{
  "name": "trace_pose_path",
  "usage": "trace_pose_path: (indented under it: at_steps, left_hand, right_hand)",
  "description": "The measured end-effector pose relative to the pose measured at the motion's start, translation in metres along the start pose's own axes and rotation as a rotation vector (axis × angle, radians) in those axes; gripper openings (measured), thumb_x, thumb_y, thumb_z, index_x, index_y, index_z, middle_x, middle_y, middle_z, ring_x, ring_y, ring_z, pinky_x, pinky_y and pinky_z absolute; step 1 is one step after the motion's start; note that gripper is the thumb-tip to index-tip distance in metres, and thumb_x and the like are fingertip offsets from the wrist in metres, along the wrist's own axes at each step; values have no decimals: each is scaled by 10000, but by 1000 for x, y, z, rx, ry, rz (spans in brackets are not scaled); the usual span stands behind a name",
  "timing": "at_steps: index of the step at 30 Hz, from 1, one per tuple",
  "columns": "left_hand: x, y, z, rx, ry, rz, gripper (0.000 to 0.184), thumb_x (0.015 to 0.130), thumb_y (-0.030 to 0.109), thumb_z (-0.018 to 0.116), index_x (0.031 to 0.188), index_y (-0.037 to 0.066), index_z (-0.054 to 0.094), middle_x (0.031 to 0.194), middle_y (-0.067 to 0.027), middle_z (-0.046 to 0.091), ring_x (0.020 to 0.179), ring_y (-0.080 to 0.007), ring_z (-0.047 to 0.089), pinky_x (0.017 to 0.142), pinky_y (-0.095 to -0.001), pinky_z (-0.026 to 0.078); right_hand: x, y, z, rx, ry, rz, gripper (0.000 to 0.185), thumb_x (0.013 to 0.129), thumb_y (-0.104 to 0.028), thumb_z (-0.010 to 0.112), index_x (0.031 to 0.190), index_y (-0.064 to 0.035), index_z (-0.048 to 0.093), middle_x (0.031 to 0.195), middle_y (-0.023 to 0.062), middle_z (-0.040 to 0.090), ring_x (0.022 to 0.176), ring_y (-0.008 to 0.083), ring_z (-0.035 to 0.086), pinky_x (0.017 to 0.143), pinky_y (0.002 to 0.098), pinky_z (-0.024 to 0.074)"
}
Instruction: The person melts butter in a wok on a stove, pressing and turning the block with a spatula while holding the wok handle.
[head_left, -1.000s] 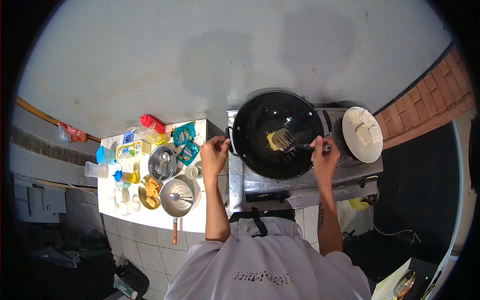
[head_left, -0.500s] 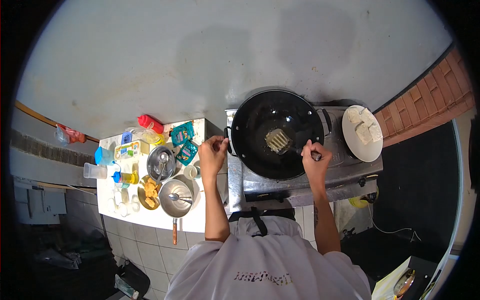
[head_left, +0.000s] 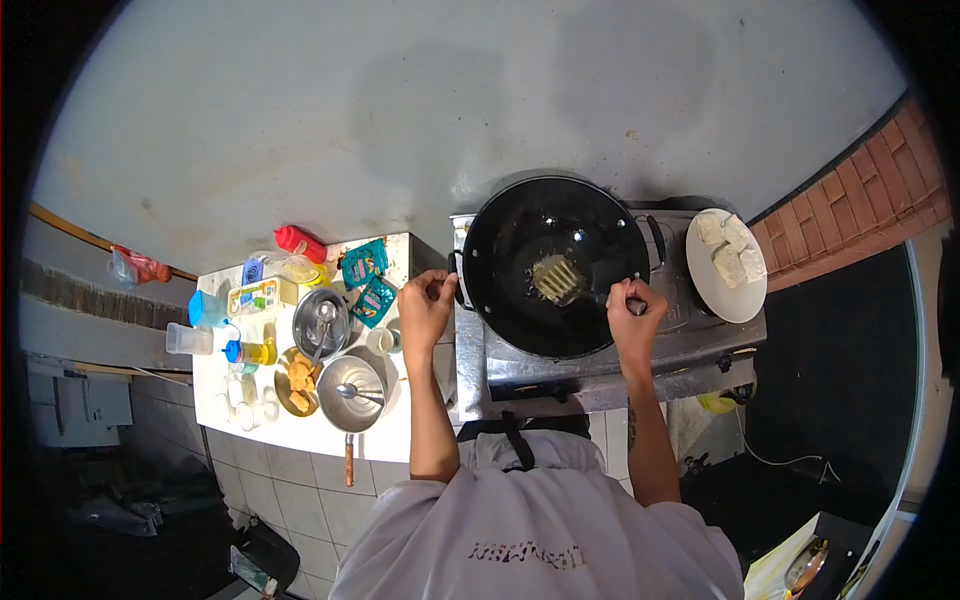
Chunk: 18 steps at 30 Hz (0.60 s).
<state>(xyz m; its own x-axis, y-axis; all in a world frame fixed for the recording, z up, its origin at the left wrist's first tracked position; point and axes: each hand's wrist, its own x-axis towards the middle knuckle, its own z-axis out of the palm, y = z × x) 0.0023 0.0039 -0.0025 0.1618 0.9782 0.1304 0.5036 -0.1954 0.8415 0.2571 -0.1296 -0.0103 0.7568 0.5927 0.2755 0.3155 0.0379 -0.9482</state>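
A black wok (head_left: 540,225) sits on the metal stove (head_left: 640,370). My left hand (head_left: 428,300) pinches the wok's left handle (head_left: 458,279) at its rim. In my right hand (head_left: 637,308) is the dark handle of a slotted spatula (head_left: 560,280), whose head lies low in the wok. The yellow piece of food there is mostly hidden by the spatula head, and shiny liquid surrounds it. To the right of the wok, a white oval plate (head_left: 708,285) holds several pale, coated pieces (head_left: 728,265).
On the white table (head_left: 375,445) at the left are a saucepan (head_left: 352,412), a metal bowl (head_left: 310,330), a bowl of orange-brown food (head_left: 299,378), green packets (head_left: 365,262), a red bottle (head_left: 300,243) and an oil bottle (head_left: 258,353). A brick edge (head_left: 850,220) runs along the right.
The spatula has moved left and its slotted head has come over the yellow piece, covering most of it. My right hand has shifted left with the handle. My left hand stays at the wok handle.
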Motion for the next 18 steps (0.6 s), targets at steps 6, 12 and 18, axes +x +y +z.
trace_pose_path:
  at_steps: [6,12,18]
  left_hand:
    - [0,-2,1,22,9,19,216,846,165,725,868,-49,699,555,-71,575,495,-109,488,495,-290,401]
    - [0,-3,2,-4,10,22,217,846,157,721,865,-57,693,568,-80,590,503,-113,503,508,-287,415]
    - [0,2,0,24,11,29,219,851,162,713,864,-56,693,601,-102,626,528,-128,553,541,-294,449]
  right_hand:
    - [1,-3,1,12,-9,51,291,825,19,578,576,2,428,548,-41,409,579,20,369,503,254,283]
    - [5,-6,3,-10,-34,-45,272,792,42,569,572,-3,416,539,-32,400,574,24,364,506,259,289]
    - [7,-7,4,0,-38,-37,291,789,42,573,566,-12,394,526,-31,388,562,26,344,493,265,259]
